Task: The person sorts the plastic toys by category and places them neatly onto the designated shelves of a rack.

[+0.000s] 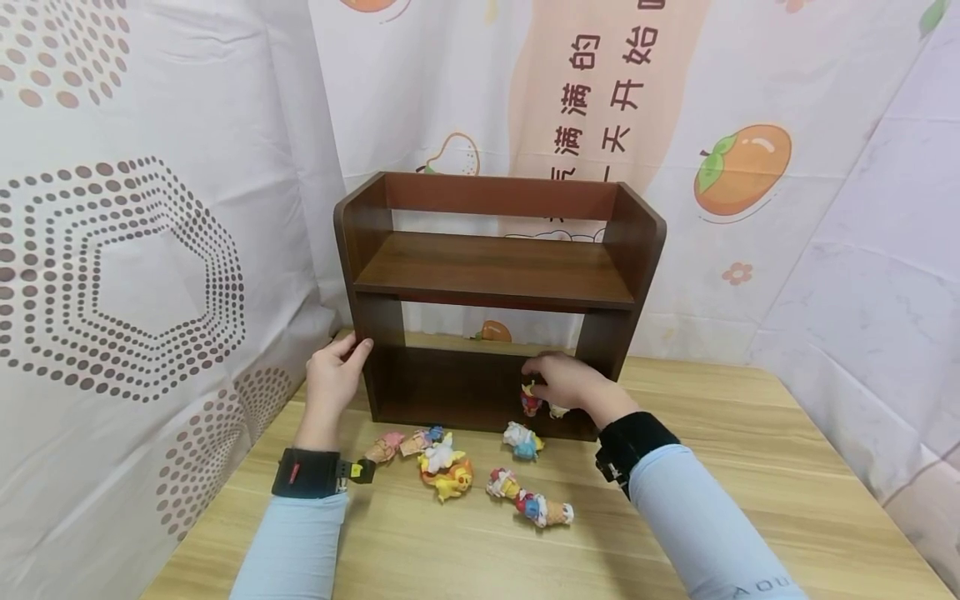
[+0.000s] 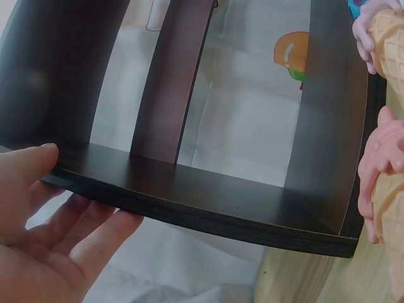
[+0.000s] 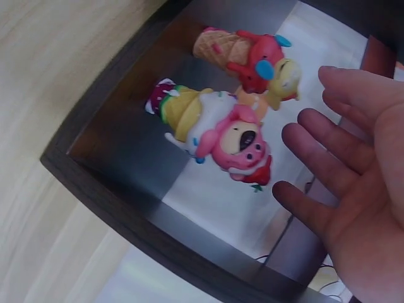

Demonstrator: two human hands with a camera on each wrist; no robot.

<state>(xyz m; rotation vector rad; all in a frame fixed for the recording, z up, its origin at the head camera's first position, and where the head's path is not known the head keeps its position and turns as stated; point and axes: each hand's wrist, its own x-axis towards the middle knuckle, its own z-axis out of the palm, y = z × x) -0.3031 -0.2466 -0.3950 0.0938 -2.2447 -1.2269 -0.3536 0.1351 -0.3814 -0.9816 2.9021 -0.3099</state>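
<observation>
A dark brown two-tier shelf [image 1: 495, 265] stands on the table. My left hand [image 1: 333, 372] grips its left side panel, thumb on the inner face and fingers around the outside in the left wrist view. Inside the lower tier, at the right, two ice-cream-cone figurines stand upright: one with a red animal top [image 3: 257, 62], one with a pink bear head [image 3: 240, 142]. My right hand [image 3: 360, 170] is beside their tops, fingers extended and spread, with a gap to them in the right wrist view. From the head, that hand partly covers the figurines.
Several more cone figurines lie in front of the shelf: a pink-topped one [image 1: 386, 447], a blue-topped one [image 1: 422, 440], white [image 1: 441, 453] and yellow-orange [image 1: 452, 482] ones, a white-and-blue one [image 1: 523, 440] and a red-and-blue one [image 1: 544, 510]. A printed curtain [image 1: 832, 208] hangs behind the wooden table [image 1: 720, 433].
</observation>
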